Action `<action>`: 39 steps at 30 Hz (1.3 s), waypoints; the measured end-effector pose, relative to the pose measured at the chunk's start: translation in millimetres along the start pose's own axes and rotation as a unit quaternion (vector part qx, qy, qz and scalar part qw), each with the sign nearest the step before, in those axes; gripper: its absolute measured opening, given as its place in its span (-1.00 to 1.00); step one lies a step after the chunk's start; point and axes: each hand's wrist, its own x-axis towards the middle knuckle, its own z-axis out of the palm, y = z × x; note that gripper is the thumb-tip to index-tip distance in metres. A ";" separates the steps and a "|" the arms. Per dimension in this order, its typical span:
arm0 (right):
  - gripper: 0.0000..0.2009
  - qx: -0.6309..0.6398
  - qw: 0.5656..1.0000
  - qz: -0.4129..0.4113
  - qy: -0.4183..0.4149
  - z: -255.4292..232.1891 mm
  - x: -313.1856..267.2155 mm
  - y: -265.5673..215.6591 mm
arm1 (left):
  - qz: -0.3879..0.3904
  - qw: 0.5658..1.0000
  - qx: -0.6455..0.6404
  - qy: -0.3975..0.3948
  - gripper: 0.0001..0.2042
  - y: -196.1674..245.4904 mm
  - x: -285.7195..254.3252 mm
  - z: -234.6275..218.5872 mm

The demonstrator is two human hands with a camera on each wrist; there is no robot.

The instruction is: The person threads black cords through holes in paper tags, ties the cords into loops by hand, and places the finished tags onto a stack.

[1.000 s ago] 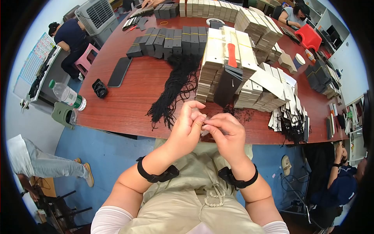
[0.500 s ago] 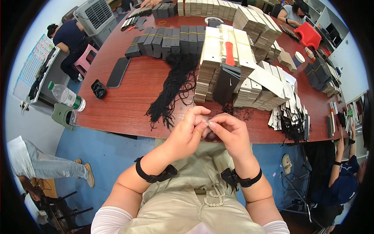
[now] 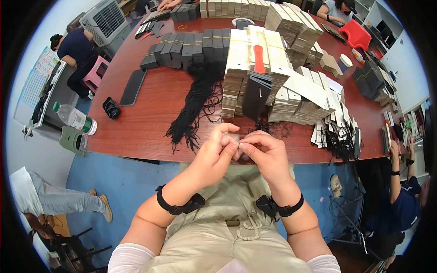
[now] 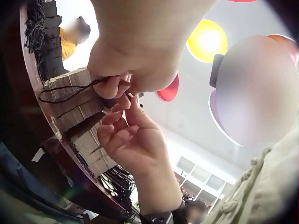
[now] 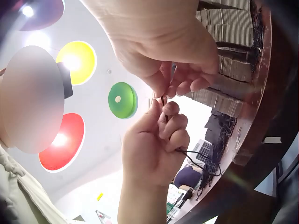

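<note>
Over the table's front edge, my left hand (image 3: 213,157) and right hand (image 3: 269,154) meet fingertip to fingertip. Both hold a thin black cord (image 5: 163,101), pinched between thumb and fingers. From the curled fingers of the left hand a loop of the cord hangs out, plain in both wrist views. The short piece between the two thumbs is mostly covered by fingers. Just beyond the hands lie a bundle of black cords (image 3: 195,100) and tall stacks of beige cards (image 3: 235,63). Black cards (image 3: 257,98) lean against those stacks, below a red handle (image 3: 259,59).
Rows of banded dark card blocks (image 3: 186,48) stand further back. A phone (image 3: 133,87), a black case (image 3: 111,108) and a water bottle (image 3: 75,118) are on the left. Corded cards (image 3: 334,129) pile up at right, near the table edge (image 3: 314,157). Other people work around the room.
Both hands stay together at nearly the same place, with small shifts of the fingertips. The head view has turned slightly, so the tabletop sits a little further left and higher.
</note>
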 end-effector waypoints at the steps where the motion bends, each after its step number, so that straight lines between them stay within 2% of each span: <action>1: -0.93 -0.021 1.000 -0.021 0.010 -0.6 0.6 1.5 | -0.011 1.000 -0.001 -0.003 -0.82 -1.7 0.1 -1.7; 3: -0.93 -0.063 0.996 -0.064 0.029 -2.8 2.3 7.5 | -0.025 0.999 0.013 -0.017 -0.88 -7.7 -0.1 -4.8; 5: -0.93 -0.080 0.995 -0.051 0.031 -5.1 2.0 9.5 | -0.032 0.998 0.045 -0.037 -0.93 -15.5 -1.1 -8.2; 9: -0.93 -0.102 0.993 -0.029 0.049 -9.0 0.4 16.7 | -0.036 0.999 -0.007 0.007 -0.94 -14.2 0.1 -1.7; 12: -0.93 -0.062 0.996 0.046 0.043 -10.0 -4.2 15.4 | -0.058 0.997 -0.056 0.017 -0.94 -13.9 -0.9 0.1; 15: -0.92 -0.038 0.999 0.014 0.016 -25.1 -7.4 19.7 | -0.055 0.996 -0.060 0.018 -0.95 -18.6 -2.2 -0.2; 16: -0.93 -0.040 0.997 0.055 0.040 -34.7 -10.0 10.6 | -0.055 0.997 -0.056 0.020 -0.95 -19.2 -2.5 -2.7; 17: -0.93 -0.134 0.987 -0.008 0.092 -50.6 -8.9 15.4 | -0.054 0.997 -0.053 0.021 -0.95 -20.0 -3.4 -5.0; 18: -0.93 -0.236 0.959 -0.086 0.133 -75.7 -8.3 25.8 | -0.062 0.996 -0.064 0.022 -0.95 -20.9 -4.0 -7.3; 19: -0.91 -0.307 0.935 -0.032 0.172 -95.9 -11.2 25.7 | -0.068 0.995 -0.075 0.024 -0.95 -21.7 -4.1 -9.5; 21: -0.90 -0.455 0.879 0.010 0.145 -106.1 -19.1 6.9 | -0.079 0.992 -0.091 0.027 -0.95 -23.7 -3.6 -10.2; 24: -0.85 -0.482 0.868 0.013 0.118 -100.6 -28.4 13.6 | -0.095 0.991 -0.089 0.029 -0.94 -27.1 -2.7 -6.9; 27: -0.81 -0.551 0.825 -0.029 0.123 -87.4 -27.7 14.8 | -0.103 0.992 -0.069 0.018 -0.93 -32.9 -2.7 -2.0; 34: -0.79 -0.539 0.837 -0.031 0.087 -90.6 -21.9 12.2 | -0.105 0.992 -0.071 0.011 -0.93 -31.4 -5.4 -3.9; 39: -0.80 -0.515 0.852 -0.008 0.096 -98.9 -20.2 17.4 | -0.102 0.991 -0.088 0.015 -0.93 -26.5 -6.1 -5.4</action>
